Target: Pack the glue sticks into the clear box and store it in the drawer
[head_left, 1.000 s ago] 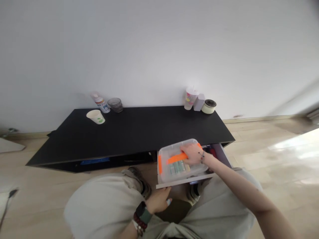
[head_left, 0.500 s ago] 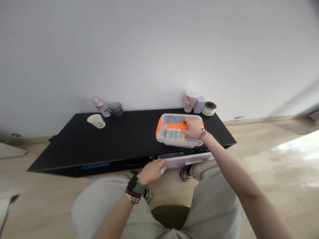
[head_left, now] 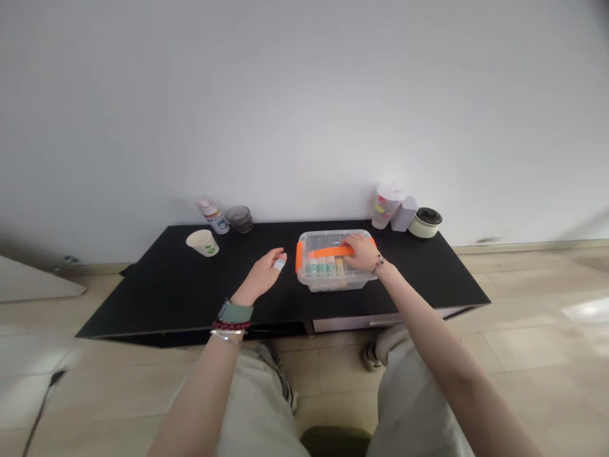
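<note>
A clear plastic storage box (head_left: 333, 284) with an orange handle and orange side clips sits on the black cabinet top (head_left: 280, 317). Small bottles or tubes with green and yellow labels show through its wall. My right hand (head_left: 360, 252) has its fingers round the right part of the handle. Left of the box and apart from it, my left hand (head_left: 264, 274) hovers over the cabinet top, holding nothing, fingers loosely bent. A white wrap is on one of its digits. Below the box, the pale drawer front (head_left: 347, 324) lies flush under the cabinet top.
On the left stand a paper cup (head_left: 203, 244), a spray can (head_left: 215, 217) and a dark glass bowl (head_left: 239, 219). Back right are a lidded plastic cup (head_left: 386, 206), a light box (head_left: 404, 214) and a cream jar (head_left: 424, 224) with a black lid. The wall rises behind.
The drawer has gone from partly open to shut. My left hand has left its front edge and risen beside the box. My right hand keeps hold of the handle; the camera view has shifted.
</note>
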`<state>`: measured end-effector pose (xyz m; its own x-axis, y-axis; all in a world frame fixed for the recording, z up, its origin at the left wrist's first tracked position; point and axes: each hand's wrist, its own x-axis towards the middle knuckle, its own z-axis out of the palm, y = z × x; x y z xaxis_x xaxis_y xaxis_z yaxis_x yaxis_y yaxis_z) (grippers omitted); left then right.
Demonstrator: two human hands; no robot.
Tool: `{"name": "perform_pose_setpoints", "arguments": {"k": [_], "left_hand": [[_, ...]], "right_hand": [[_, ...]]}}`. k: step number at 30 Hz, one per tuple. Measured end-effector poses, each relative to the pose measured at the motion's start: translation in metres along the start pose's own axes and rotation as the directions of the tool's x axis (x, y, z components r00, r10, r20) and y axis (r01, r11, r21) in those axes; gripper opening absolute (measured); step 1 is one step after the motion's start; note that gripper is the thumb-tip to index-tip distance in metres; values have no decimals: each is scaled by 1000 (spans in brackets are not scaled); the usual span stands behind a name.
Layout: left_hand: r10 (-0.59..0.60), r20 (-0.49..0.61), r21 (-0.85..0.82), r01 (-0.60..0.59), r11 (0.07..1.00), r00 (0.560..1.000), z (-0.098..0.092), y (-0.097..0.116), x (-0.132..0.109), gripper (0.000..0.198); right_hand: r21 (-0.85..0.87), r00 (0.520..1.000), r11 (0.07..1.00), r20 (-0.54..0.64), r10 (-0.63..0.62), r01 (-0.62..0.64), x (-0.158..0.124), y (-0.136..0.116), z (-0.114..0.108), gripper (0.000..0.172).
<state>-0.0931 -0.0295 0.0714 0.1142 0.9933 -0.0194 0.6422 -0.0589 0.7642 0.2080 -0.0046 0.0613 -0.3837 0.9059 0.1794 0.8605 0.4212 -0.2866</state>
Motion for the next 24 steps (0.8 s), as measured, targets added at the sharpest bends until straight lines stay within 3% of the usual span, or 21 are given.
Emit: {"name": "perform_pose_setpoints", "arguments": {"k": [2,4,6,8,11,16,18,20,21,23,24], "left_hand": [[-68,48,-146,75,986,997,10,-3,9,53],[-90,100,-281,115,953,991,22,-4,17,53],[-72,134,-319,112,941,988,34,-5,23,52],[-65,134,-245,97,965,989,42,-5,29,51],[-90,107,-86,99,991,990,48,-5,34,55],[-106,51,12,105,994,993,47,-7,34,56],[-122,46,22,121,992,991,47,-6,35,59],[-132,41,67,129,989,990,47,-4,35,59],[-129,33,107,125,986,991,47,-3,35,57],[-115,23,197,108,974,993,47,1,36,54],[-108,27,234,99,967,994,47,3,35,52]], "right_hand": [[-22,999,999,-42,30,-31,-2,6,-2,38],[-42,976,983,-133,173,-180,-10,15,-4,49],[-10,906,921,-184,381,-389,-19,25,-7,53],[81,838,844,-101,536,-530,-26,33,-8,48],[174,815,798,53,577,-577,-28,43,-5,44],[197,787,762,126,604,-617,-30,58,6,43],[207,772,746,96,629,-633,-31,59,6,40],[210,787,782,-79,612,-587,-31,53,2,40],[204,817,831,-173,550,-517,-30,47,0,42],[164,916,946,-248,315,-281,-24,31,-3,43],[143,962,979,-208,175,-148,-21,22,-2,42]]}}
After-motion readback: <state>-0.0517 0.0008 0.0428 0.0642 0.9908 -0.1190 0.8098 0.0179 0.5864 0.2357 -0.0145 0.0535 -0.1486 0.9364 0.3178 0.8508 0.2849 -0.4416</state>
